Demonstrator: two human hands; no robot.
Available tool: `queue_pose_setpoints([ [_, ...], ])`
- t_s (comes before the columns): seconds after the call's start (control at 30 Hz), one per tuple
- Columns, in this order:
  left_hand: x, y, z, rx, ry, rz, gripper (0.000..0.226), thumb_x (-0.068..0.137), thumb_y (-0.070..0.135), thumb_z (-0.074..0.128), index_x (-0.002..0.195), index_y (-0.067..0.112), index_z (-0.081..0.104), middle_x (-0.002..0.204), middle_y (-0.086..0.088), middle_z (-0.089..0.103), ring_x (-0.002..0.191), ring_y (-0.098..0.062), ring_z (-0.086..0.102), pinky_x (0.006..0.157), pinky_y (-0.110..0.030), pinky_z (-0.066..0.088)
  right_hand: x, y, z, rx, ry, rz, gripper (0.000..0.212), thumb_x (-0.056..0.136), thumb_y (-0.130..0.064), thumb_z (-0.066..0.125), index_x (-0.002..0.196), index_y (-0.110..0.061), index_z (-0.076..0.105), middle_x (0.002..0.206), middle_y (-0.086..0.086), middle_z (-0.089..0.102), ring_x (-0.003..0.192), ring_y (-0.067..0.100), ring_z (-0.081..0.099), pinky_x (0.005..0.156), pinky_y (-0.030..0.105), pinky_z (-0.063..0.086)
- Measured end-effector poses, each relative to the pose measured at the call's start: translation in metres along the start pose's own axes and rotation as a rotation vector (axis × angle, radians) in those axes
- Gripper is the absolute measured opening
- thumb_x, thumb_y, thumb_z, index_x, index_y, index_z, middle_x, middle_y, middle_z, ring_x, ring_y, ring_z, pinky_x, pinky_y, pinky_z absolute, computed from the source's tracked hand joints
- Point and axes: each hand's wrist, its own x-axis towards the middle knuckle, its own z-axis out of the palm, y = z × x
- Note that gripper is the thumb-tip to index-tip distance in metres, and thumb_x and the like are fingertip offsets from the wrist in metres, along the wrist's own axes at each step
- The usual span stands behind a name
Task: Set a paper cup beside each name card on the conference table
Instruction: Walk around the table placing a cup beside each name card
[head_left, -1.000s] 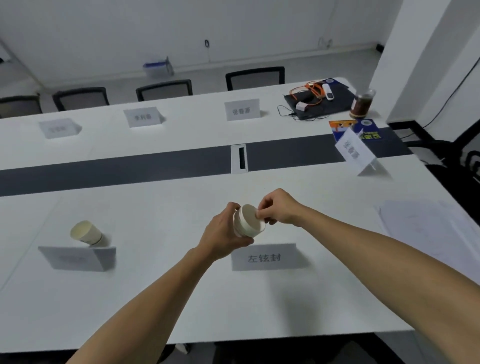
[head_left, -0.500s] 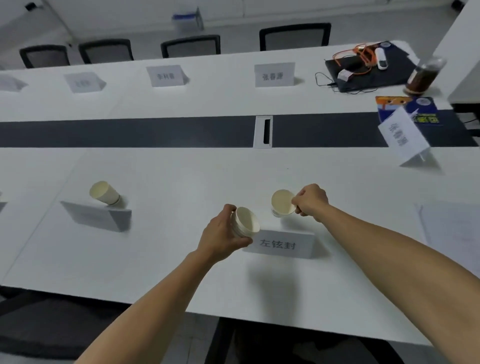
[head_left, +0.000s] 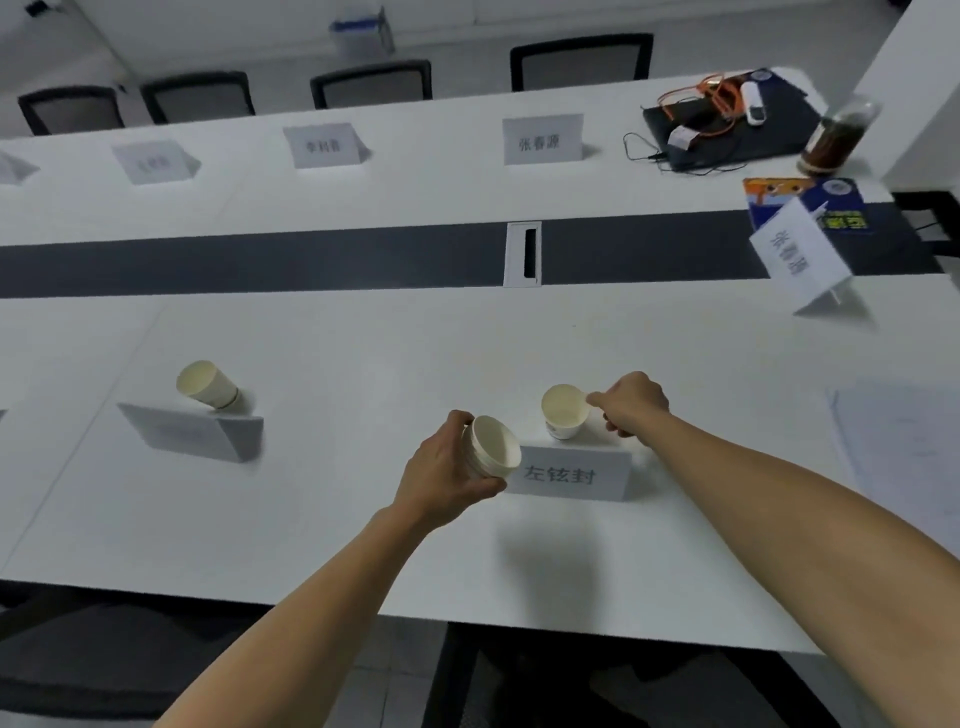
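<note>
A: Long white table (head_left: 322, 519) with a dark strip across mid-frame, chairs (head_left: 579, 60) along the top.

B: Since half a second ago nothing much moved. Right hand (head_left: 631, 405) still pinches the rim of the cup (head_left: 563, 413), upright, mouth up, just behind the card (head_left: 569, 474). Left hand (head_left: 447, 470) wraps the stack (head_left: 491, 453), axis tilted, mouths facing right.

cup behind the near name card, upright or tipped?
Upright: the cup stands on its base behind the name card, mouth up, right hand pinching its rim.
</note>
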Motion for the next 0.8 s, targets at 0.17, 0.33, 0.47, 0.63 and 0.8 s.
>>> queue_pose_setpoints([
  [0.17,0.007,0.032,-0.004,0.016,-0.047,0.182,0.076,0.065,0.04,0.084,0.122,0.028,0.036,0.117,0.005,0.059,0.098,-0.022,0.057,0.08,-0.045,0.056,-0.052,0.025,-0.039,-0.164,0.145,-0.106,0.028,0.088,-0.04,0.064,0.096,-0.014,0.067,0.093,0.005,0.071,0.083,0.027,0.067,0.07,0.032,0.05],
  [0.33,0.004,0.092,0.03,0.025,-0.126,0.364,0.078,0.065,0.036,0.087,0.124,0.025,0.037,0.118,0.002,0.058,0.102,-0.024,0.057,0.084,-0.046,0.055,-0.117,0.081,-0.091,-0.266,0.303,-0.096,0.028,0.092,-0.04,0.058,0.104,-0.015,0.064,0.1,0.005,0.069,0.089,0.027,0.065,0.075,0.033,0.049],
  [0.47,-0.016,0.162,0.067,0.041,-0.22,0.507,0.076,0.065,0.037,0.086,0.124,0.022,0.04,0.113,0.003,0.058,0.098,-0.024,0.055,0.082,-0.042,0.052,-0.165,0.148,-0.139,-0.253,0.394,-0.006,0.032,0.093,-0.041,0.058,0.107,-0.014,0.066,0.105,0.004,0.069,0.094,0.027,0.064,0.077,0.034,0.048],
  [0.63,-0.04,0.254,0.12,0.122,-0.3,0.682,0.076,0.064,0.039,0.085,0.122,0.023,0.039,0.117,-0.001,0.063,0.099,-0.027,0.058,0.08,-0.043,0.052,-0.216,0.239,-0.193,-0.219,0.483,0.091,0.033,0.095,-0.041,0.057,0.113,-0.015,0.064,0.112,0.005,0.067,0.099,0.028,0.063,0.076,0.032,0.047],
  [0.8,-0.08,0.355,0.201,0.142,-0.387,0.819,0.074,0.065,0.034,0.085,0.122,0.022,0.041,0.114,-0.002,0.062,0.099,-0.029,0.059,0.081,-0.044,0.053,-0.255,0.35,-0.257,-0.18,0.584,0.152,0.029,0.094,-0.039,0.058,0.11,-0.016,0.064,0.112,0.007,0.065,0.103,0.028,0.062,0.07,0.029,0.038],
])
